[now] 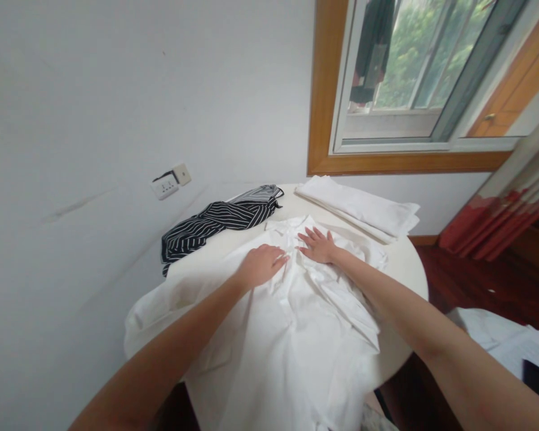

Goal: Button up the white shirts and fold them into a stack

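A white shirt (pixel 269 335) lies spread over the round table, its collar at the far side and its lower part hanging over the near edge. Creases run through the cloth, and one sleeve is bunched on the right. On the left of the button front, my left hand (pixel 261 265) rests on the fabric with fingers stretched out to the right. Just across from it, my right hand (pixel 318 245) lies flat with its fingers spread near the collar. Neither hand grips the cloth.
Behind the shirt lies a black-and-white striped garment (pixel 224 216) against the wall. Folded white cloth (pixel 357 206) sits at the back right of the white table (pixel 415 272). A wall socket (pixel 165 187), a wood-framed window (pixel 321 90) and a red-and-white curtain (pixel 489 221) surround it.
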